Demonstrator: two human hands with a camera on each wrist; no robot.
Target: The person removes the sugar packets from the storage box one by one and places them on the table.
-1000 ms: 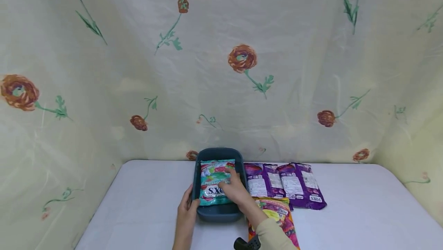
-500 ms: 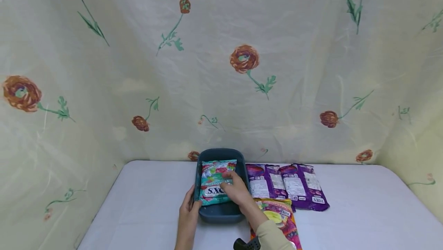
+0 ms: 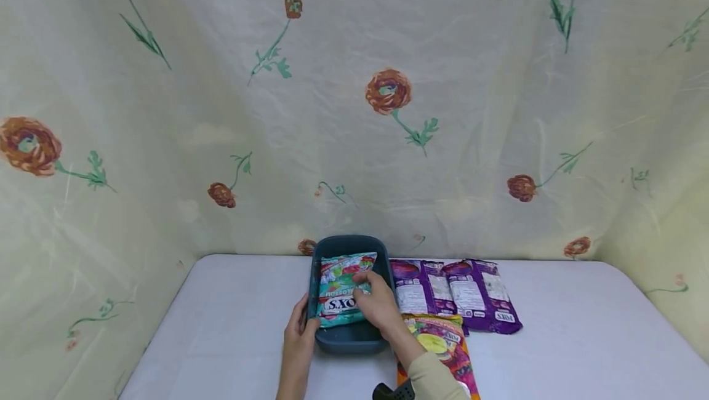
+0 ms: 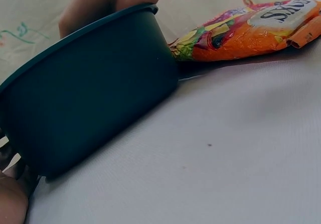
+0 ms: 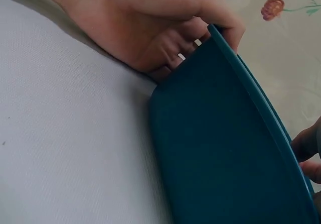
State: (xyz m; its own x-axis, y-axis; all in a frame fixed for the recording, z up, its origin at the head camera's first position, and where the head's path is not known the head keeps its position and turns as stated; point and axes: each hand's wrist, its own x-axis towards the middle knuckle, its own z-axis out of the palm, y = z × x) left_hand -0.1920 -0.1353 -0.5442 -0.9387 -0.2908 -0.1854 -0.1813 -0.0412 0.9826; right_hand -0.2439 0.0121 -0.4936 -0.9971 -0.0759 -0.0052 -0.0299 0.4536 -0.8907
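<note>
A dark teal plastic tub (image 3: 349,346) stands on the white table, with a turquoise candy bag (image 3: 336,288) lying inside, its lettering upside down. My left hand (image 3: 297,341) grips the tub's left side; in the right wrist view the left thumb (image 5: 233,35) hooks over the rim while the other fingers lie against the outer wall. My right hand (image 3: 379,306) reaches in over the right rim and rests on the candy bag, thumb and index finger apart on its face. Its other fingers are hidden in the head view.
Two purple candy bags (image 3: 418,289) lie side by side, right of the tub. An orange and pink fruit candy bag (image 3: 434,329) lies nearer, partly under my right forearm. A flowered curtain (image 3: 443,111) hangs behind the table.
My right index finger has drawn in closer to the thumb. The turquoise candy bag has tilted slightly inside the tub. My left hand keeps its grip on the tub.
</note>
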